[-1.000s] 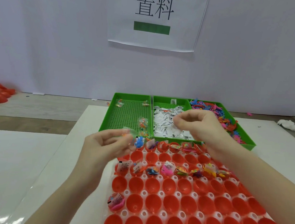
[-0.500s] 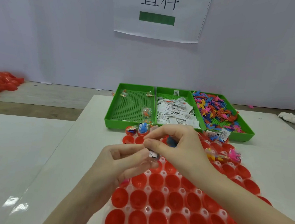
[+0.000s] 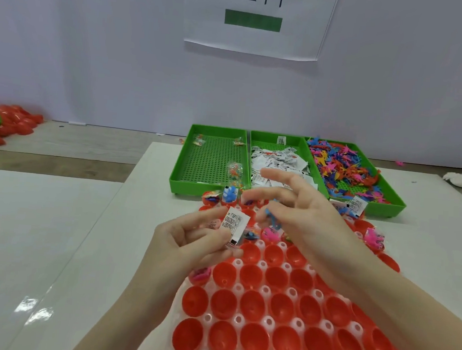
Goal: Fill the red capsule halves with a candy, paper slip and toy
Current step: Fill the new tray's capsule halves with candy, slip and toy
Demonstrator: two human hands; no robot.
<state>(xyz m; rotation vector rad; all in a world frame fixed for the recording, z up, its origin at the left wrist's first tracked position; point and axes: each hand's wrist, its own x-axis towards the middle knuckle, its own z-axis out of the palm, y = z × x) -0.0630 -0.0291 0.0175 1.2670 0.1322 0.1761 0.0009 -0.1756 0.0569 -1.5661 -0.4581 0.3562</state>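
The step in hand looks like loading one capsule: the left hand (image 3: 191,240) pinches a white paper slip (image 3: 234,224) between thumb and fingers, with something clear and crinkly, probably a wrapped candy, tucked under it. The right hand (image 3: 298,216) hovers just right of it, its fingers mostly straight and spread, while a small blue toy (image 3: 272,219) sits caught among the lower ones (how firmly, I cannot tell). Both hands hang over the middle rows of the red capsule halves (image 3: 255,304), which stand open side up in a white holder.

The next move, as I judge it, calls for lowering slip, candy and toy into the nearest empty half below the left hand, just near of the filled rows, without tipping its neighbours.

Beyond the capsules, 3 green trays stand side by side: the left tray (image 3: 213,134) holds only a few candy packets, the middle tray (image 3: 277,139) a heap of slips, the right tray (image 3: 383,192) a tangle of coloured toys. A paper sign (image 3: 257,38) hangs on the far wall, a white crumpled wad (image 3: 459,180) lies far right, and loose red shells (image 3: 13,121) pile up far left. The filled halves crowd the drop spot, and stuffing sticking out of them could snag a finger.
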